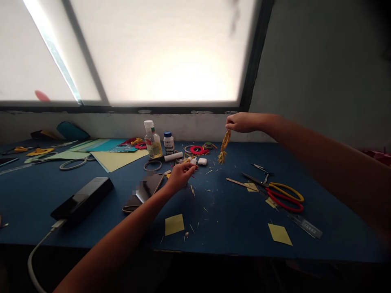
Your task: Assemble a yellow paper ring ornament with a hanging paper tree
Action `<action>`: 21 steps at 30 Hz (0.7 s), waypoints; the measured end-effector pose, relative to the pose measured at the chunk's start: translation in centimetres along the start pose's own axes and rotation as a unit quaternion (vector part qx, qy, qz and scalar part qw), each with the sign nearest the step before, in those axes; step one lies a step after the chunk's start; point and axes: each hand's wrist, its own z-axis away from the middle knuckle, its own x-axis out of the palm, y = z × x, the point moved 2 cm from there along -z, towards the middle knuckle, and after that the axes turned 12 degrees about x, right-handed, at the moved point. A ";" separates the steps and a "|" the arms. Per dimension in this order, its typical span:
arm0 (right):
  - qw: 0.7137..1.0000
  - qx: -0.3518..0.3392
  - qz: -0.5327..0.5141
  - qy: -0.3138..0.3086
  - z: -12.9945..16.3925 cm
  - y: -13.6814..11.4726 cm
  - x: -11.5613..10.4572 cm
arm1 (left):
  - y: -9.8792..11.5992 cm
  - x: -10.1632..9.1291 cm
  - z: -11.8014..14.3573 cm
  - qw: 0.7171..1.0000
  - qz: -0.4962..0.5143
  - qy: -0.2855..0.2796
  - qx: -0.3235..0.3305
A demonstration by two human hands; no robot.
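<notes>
My right hand is raised above the back of the blue table, pinching the top of a yellow folded-paper strand. The strand hangs down, and its spiky lower end is clear of the tabletop. My left hand is low over the middle of the table with its fingers pinched together; whatever they hold, if anything, is too small to name. Just beyond its fingertips are a small white nozzle-tipped bottle and a white earphone case. A phone lies beside my left wrist.
Scissors, a wooden stick and a clear ruler lie right. Yellow paper squares lie near the front edge. A black power bank, a clear bottle, a blue-capped bottle and paper sheets are left.
</notes>
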 end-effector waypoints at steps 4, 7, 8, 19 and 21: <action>1.000 -0.003 -0.030 0.002 -0.7 0.3 0.8 | 0.1 0.3 0.1 1.000 0.007 -0.003 0.003; 0.999 -0.011 -0.036 0.008 -1.4 0.7 1.6 | 0.2 0.2 0.1 1.000 0.010 0.002 0.008; 0.999 -0.013 -0.038 0.013 -1.6 0.9 1.8 | 0.1 0.0 0.0 1.000 0.012 0.008 0.010; 0.989 0.022 -0.101 0.109 -7.4 1.3 5.2 | -0.5 -2.5 -1.0 0.997 0.018 0.077 -0.008; 0.985 0.038 -0.108 0.127 -9.2 1.2 6.3 | -0.6 -2.3 -0.9 0.998 0.013 0.065 -0.013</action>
